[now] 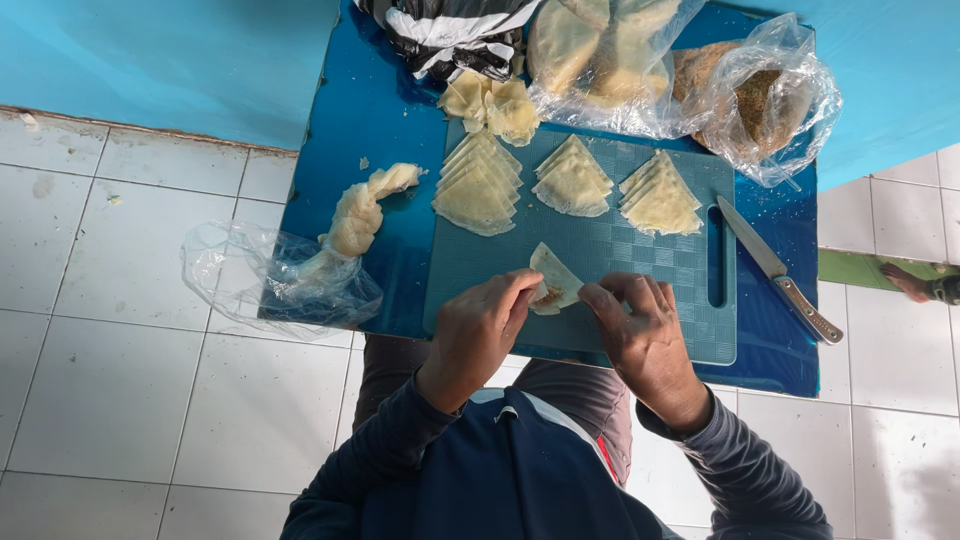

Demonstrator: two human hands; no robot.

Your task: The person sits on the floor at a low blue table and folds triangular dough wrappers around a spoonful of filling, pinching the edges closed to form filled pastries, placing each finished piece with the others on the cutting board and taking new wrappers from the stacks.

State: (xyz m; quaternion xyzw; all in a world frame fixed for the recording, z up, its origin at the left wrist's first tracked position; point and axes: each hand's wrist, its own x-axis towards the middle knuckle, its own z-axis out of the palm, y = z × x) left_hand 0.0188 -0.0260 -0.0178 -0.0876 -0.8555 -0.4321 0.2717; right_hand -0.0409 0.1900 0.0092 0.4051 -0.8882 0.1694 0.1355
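Blue table (370,110): two hands (560,325), one wrapper (553,280), three wrapper stacks (572,180), one knife (780,272).

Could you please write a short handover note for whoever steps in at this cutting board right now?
Left hand: fingers pinch the near edge of the pale folded pastry wrapper, which shows some brown filling inside.
Right hand: fingers press the same wrapper's right side on the teal plastic cutting board.
Done: nothing finished is in view.
Left: this wrapper is part-folded; three fanned stacks of triangular wrapper sheets lie at the board's far edge.
Nearby: a steel knife lies right of the board, a twisted dough piece left of it, and clear plastic bags beyond.
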